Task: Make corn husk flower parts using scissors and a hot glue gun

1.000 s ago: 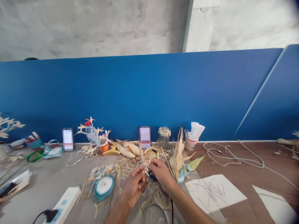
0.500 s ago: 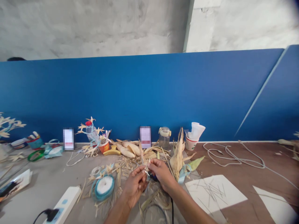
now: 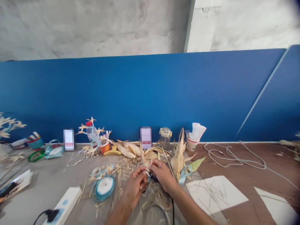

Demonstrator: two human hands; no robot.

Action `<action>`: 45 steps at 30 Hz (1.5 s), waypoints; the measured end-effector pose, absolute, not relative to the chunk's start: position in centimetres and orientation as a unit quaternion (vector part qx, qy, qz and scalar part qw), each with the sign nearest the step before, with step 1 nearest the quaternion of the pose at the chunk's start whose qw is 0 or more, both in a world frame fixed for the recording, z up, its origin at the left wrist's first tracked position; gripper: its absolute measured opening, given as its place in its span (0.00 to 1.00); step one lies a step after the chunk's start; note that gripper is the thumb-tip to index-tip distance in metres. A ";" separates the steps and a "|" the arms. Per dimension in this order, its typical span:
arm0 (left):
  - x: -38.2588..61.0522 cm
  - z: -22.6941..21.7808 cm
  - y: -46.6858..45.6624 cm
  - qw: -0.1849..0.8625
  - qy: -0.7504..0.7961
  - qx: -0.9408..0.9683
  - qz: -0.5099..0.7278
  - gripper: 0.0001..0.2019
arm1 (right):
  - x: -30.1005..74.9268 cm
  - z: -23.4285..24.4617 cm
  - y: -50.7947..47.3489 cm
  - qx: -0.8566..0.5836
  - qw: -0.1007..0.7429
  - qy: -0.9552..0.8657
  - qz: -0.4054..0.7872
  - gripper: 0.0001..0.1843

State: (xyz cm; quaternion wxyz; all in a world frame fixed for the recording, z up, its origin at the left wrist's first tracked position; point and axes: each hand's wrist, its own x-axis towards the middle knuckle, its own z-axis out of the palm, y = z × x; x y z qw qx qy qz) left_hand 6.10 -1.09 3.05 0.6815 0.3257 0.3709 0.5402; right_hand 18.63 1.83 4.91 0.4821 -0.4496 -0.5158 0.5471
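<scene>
My left hand [image 3: 135, 186] and my right hand [image 3: 161, 175] meet over a heap of dry corn husk scraps [image 3: 131, 165] at the front middle of the table. Both hands are closed, fingertips pinched together on a small pale husk piece [image 3: 147, 167] between them. A dark blue tool [image 3: 152, 178] with a black cord [image 3: 172, 209] shows under my right palm. A spool of light blue ribbon [image 3: 104, 187] lies just left of my left hand.
Corn cobs [image 3: 127, 150], a tall husk bundle [image 3: 178, 156], a glass jar [image 3: 165, 137], paper cups [image 3: 192, 142] and a bottle with husk flowers [image 3: 90, 131] line the blue partition [image 3: 150, 97]. A power strip [image 3: 63, 204] lies front left. White cable [image 3: 232, 154] and sheets with thin sticks [image 3: 215, 190] lie right.
Both hands stay pinched on the husk piece; the fingers shift only slightly. The rest of the table is unchanged.
</scene>
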 end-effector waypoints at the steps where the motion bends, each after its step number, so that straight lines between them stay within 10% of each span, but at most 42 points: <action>1: 6.2 3.1 -1.1 0.673 0.379 0.332 0.542 0.14 | 18.6 4.9 1.8 -0.450 0.481 -0.511 0.552 0.06; 45: 5.8 2.9 -1.1 0.610 0.432 0.413 0.520 0.15 | 18.6 4.3 2.0 -0.450 0.456 -0.532 0.554 0.03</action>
